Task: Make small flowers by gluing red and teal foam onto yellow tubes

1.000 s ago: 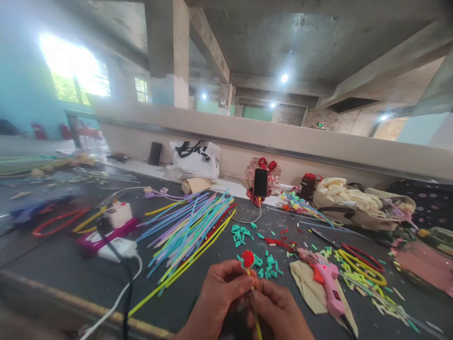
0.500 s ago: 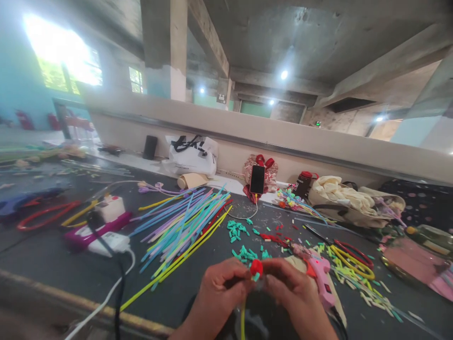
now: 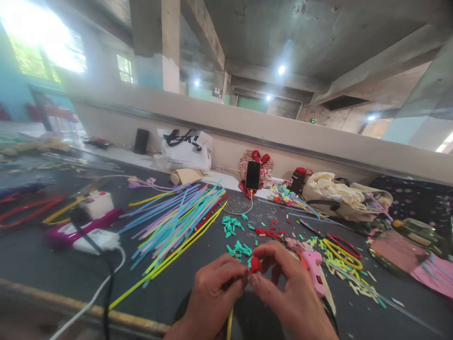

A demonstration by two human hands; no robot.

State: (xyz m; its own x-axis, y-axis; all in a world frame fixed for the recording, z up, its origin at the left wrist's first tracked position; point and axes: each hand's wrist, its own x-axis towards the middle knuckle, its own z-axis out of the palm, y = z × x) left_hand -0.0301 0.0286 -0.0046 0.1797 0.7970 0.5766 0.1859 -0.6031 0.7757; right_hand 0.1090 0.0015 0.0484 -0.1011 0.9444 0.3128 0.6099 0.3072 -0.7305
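Observation:
Between my two hands is a small red pipe-cleaner flower point(image 3: 254, 265) with teal pieces around its side. A yellow stem point(image 3: 230, 323) hangs below my left hand point(image 3: 215, 293), whose thumb and fingers pinch just beneath the red head. The thumb and curled fingers of my right hand point(image 3: 288, 288) close on the red head from the other side. Cut teal pieces point(image 3: 239, 249) lie just beyond my fingertips. To the right of my right hand, a pink glue gun point(image 3: 313, 267) rests on a pale cloth, partly hidden by that hand.
A bundle of coloured pipe cleaners point(image 3: 180, 226) spreads to the left. Farther left are a purple power strip point(image 3: 85, 229) and trailing cables. Scissors point(image 3: 341, 250) lie among yellow-green clippings at right. A phone point(image 3: 253, 174) stands at the back, beside bags along the partition.
My right hand has turned and its fingers have lifted over the red head. The flower has tilted, showing more teal at its left. The view has shifted slightly right.

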